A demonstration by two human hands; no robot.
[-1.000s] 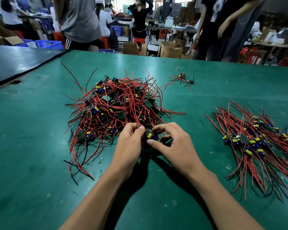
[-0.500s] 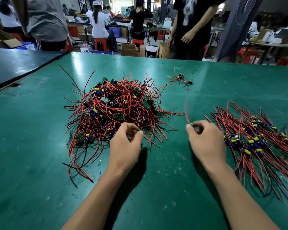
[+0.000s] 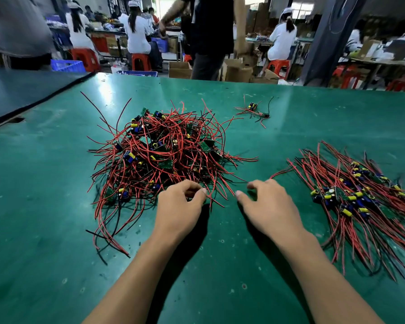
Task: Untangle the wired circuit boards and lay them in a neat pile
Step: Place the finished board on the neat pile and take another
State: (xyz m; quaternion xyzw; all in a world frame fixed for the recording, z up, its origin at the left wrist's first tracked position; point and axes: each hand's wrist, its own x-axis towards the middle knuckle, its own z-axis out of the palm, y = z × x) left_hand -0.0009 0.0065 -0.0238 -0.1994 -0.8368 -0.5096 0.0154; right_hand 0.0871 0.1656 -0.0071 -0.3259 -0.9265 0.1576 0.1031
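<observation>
Tangled heap (image 3: 164, 155): centre-left of frame, boards (image 3: 208, 146) knotted in red wires (image 3: 185, 136), loads left imo.
Neat pile (image 3: 360, 202): right side, wires combed one way, kept apart so nothing re-snags.
Left hand (image 3: 180, 206): fingers curled in at the heap's near edge, probably fishing out a board; can't tell if it's pinching anything.
Right hand (image 3: 267, 206): between heap and pile, loosely curled, empty, free for the next pull.

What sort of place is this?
Most likely an electronics assembly workshop: a heap of wired circuit boards on a green worktable, workers seated on red stools at benches behind, and cardboard boxes on the floor.
</observation>
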